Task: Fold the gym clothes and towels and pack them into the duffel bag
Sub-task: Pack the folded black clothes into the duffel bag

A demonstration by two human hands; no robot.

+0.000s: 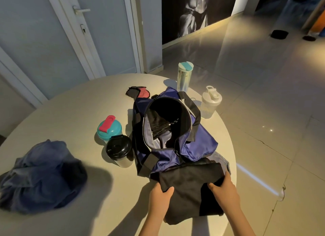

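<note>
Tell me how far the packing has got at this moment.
Partly done. Done: the duffel bag stands open with dark fabric already inside. In hand: the left hand and right hand grip a folded black garment at the bag's near end, not yet in. Left: the blue pile lies crumpled and unfolded on the table; a pale cloth peeks out beside the bag.

Duffel bag [198,144] in the middle of the table [70,112], folded cloth [190,188] just before it, heap of clothes [40,176] far left, front shaker [119,151] and rear shaker [109,128] left of the bag, gloves [139,93] behind it, tall bottle [184,77] and jug [209,102] behind right.
</note>
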